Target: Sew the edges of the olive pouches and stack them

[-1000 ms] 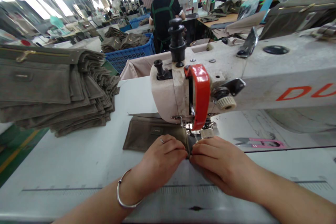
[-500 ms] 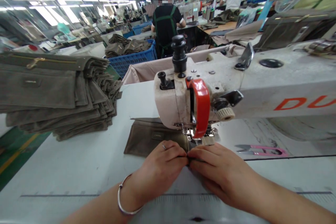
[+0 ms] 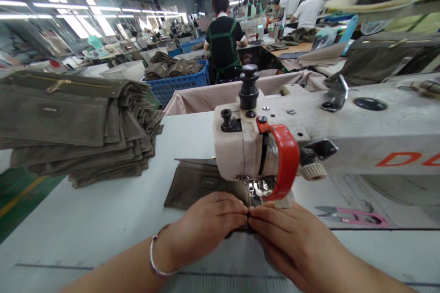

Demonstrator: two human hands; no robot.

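Olive canvas pouch [image 3: 195, 187] lies flat on the sewing table [image 3: 85, 224], long axis running left from the presser foot [image 3: 259, 187]; left hand [image 3: 206, 229], the nearer, and right hand [image 3: 292, 238] pinch its near edge

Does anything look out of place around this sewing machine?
Yes: the stack of olive-green canvas pouches overhangs the white table's edge, left of the cream sewing machine, and looks liable to slip off.

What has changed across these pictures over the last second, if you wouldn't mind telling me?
The left hand and right hand seem to have edged forward toward the presser foot, both still pinching the olive pouch. The view tilted upward. The stacked pouches and pink snips stayed put.
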